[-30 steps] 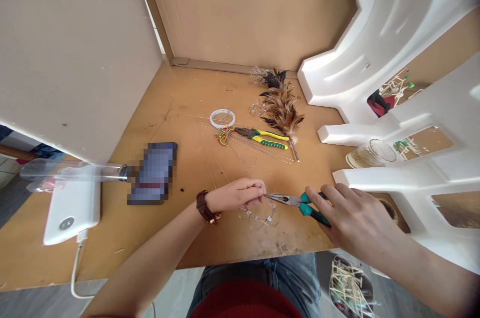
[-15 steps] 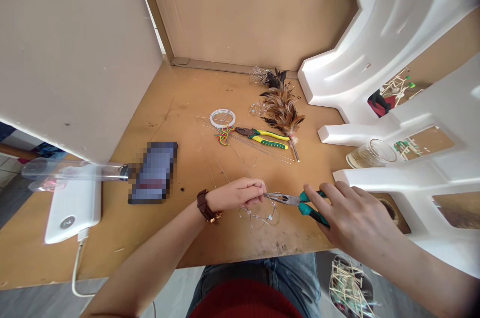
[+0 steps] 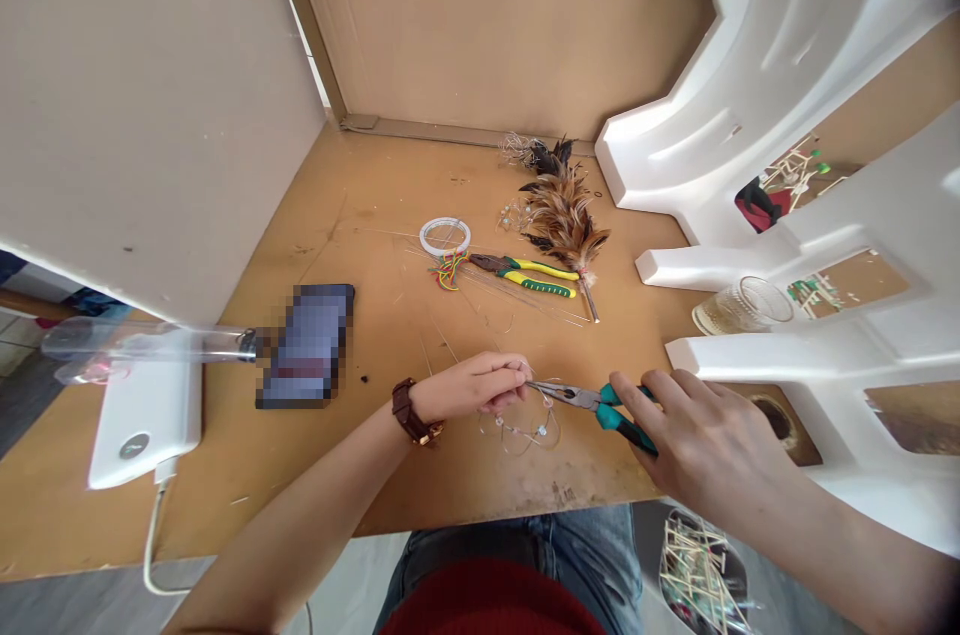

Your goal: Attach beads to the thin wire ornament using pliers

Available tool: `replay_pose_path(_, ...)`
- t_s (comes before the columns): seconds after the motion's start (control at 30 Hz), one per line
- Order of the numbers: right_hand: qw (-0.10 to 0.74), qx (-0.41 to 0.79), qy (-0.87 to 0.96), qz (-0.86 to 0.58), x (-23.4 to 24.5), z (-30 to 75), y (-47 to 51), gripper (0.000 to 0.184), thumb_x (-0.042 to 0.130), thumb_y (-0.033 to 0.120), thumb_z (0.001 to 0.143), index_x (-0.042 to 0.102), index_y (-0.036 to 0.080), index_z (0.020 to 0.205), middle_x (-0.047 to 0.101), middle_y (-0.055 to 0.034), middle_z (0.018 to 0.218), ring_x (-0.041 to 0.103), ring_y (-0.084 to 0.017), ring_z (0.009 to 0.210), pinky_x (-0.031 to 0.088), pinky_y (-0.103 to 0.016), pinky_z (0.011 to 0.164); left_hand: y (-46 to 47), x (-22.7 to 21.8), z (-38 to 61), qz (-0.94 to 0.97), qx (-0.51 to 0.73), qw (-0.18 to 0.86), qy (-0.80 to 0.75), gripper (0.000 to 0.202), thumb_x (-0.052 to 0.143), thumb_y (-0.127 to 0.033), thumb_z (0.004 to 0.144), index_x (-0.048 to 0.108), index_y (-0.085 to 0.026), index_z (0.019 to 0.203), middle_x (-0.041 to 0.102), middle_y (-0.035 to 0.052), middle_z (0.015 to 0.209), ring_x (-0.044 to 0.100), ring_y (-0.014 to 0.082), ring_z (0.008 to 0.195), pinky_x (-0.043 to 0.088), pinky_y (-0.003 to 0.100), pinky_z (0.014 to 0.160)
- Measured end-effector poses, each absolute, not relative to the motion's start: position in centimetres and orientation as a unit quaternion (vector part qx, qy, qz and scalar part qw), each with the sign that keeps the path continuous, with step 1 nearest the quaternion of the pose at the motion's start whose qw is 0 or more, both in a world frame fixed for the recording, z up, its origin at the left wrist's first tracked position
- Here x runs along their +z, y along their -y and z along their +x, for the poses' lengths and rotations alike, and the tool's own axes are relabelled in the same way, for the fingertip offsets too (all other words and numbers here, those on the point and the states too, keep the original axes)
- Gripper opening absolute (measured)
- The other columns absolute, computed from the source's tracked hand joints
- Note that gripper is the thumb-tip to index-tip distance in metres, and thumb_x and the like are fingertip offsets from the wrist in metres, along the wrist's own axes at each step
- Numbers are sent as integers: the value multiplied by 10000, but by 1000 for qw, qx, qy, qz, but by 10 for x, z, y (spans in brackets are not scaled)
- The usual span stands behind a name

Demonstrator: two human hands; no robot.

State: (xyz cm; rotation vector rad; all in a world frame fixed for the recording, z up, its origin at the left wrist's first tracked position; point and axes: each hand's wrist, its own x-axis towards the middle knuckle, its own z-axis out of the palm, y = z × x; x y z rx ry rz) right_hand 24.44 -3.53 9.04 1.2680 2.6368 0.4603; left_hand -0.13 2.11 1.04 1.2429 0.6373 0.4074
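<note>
My left hand [image 3: 476, 385], with a brown watch on the wrist, pinches a thin beaded wire [image 3: 525, 430] near the table's front edge. The wire curls into loose loops below my fingers. My right hand [image 3: 705, 440] is closed round the teal handles of long-nose pliers [image 3: 592, 402]. The jaws of the pliers point left and meet the wire at my left fingertips.
Yellow-green pliers [image 3: 529, 273], a roll of clear tape [image 3: 445, 236], coloured wire and a bunch of brown feathers [image 3: 562, 210] lie further back. A phone [image 3: 307, 343] and a white power bank [image 3: 142, 415] sit left. White foam packing [image 3: 787, 145] and a glass [image 3: 742, 307] stand right.
Almost nothing has moved. The plier jaws and my right hand have shifted very slightly against the wire at my left fingertips.
</note>
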Motion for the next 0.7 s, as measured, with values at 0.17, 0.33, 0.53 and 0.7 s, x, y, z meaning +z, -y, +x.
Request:
replay_pose_path(0.17, 87, 143, -874, 456, 96, 240, 29, 406, 575, 217, 706, 524, 207, 1108, 562, -56, 818, 501, -223, 757, 322, -305, 614, -23, 5, 1, 560, 213, 735, -318, 255, 413, -368, 847, 485, -143, 750, 386, -61, 556, 337, 60, 463, 270, 191, 444)
replay_pose_path(0.33, 45, 124, -834, 536, 89, 251, 18, 417, 565, 312, 714, 531, 203, 1115, 576, -60, 859, 514, -212, 728, 329, -288, 567, -28, -3, 2, 491, 280, 752, -339, 214, 431, -316, 838, 497, -135, 745, 415, -60, 523, 340, 51, 412, 291, 201, 441)
replay_pose_path(0.53, 9, 90, -780, 619, 37, 255, 9, 344, 493, 374, 805, 538, 196, 1095, 582, -65, 843, 543, -216, 776, 338, -273, 566, -31, -5, 2, 400, 301, 818, -284, 221, 468, -333, 824, 536, -125, 787, 488, -35, 548, 443, 72, 414, 353, 232, 481)
replay_pose_path(0.7, -36, 89, -781, 617, 3, 243, 7, 357, 494, 383, 820, 537, 166, 1099, 581, -96, 877, 516, -231, 855, 370, -294, 650, -32, -5, 1, 371, 307, 833, -271, 301, 443, -405, 837, 549, -126, 802, 528, -22, 567, 487, 90, 439, 400, 270, 559)
